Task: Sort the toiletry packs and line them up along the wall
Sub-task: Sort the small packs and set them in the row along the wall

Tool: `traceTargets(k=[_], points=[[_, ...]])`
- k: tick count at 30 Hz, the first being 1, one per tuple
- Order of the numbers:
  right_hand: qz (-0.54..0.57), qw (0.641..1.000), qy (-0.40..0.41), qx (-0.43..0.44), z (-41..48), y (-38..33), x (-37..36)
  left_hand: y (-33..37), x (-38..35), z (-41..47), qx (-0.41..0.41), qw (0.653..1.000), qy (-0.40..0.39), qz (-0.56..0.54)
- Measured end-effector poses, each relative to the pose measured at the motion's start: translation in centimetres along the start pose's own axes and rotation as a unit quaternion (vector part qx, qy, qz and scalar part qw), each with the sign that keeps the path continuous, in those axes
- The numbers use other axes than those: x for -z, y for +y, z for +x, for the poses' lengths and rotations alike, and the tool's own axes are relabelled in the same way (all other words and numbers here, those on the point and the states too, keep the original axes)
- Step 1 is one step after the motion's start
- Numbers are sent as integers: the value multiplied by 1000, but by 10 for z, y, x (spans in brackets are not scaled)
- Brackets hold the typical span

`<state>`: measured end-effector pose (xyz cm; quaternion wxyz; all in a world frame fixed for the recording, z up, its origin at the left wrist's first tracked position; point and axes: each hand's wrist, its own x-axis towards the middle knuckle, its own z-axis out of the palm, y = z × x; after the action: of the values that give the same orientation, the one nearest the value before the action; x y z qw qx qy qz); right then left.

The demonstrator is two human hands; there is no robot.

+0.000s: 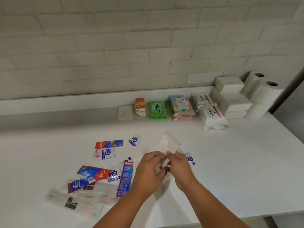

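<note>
My left hand (148, 171) and my right hand (179, 168) meet over the white counter (230, 162), and both pinch clear plastic sachets (168, 144) that stick up between them. Loose packs lie to the left: red and blue toothpaste sachets (109, 143), blue and white GA sachets (135, 140), and clear wrapped packs (74, 201). A blue and white sachet (190, 159) peeks out from behind my right hand. Along the wall stand a white bar (125, 112), an orange tissue pack (140, 106), a green wipes pack (158, 109), patterned wipes (181, 106) and white wipes packs (211, 116).
White folded paper stacks (232, 96) and toilet rolls (261, 89) fill the back right corner against the brick wall (131, 46). The counter's front edge runs at the lower right, with floor beyond it.
</note>
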<state>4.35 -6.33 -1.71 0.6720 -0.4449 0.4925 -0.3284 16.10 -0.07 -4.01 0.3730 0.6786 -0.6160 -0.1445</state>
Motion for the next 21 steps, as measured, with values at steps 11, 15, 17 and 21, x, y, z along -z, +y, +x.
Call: traceTargets(k=[11, 15, 17, 21], points=[[-57, 997, -39, 36, 57, -25, -71, -67, 82, 60, 185, 964, 49, -185], [-113, 991, -32, 61, 88, -31, -104, -106, 106, 85, 210, 961, 59, -169], [-110, 992, -21, 64, 110, -33, -120, -127, 115, 101, 222, 957, 58, -175], [-69, 996, 3, 58, 155, -32, -154, -164, 130, 141, 241, 947, 71, -202]])
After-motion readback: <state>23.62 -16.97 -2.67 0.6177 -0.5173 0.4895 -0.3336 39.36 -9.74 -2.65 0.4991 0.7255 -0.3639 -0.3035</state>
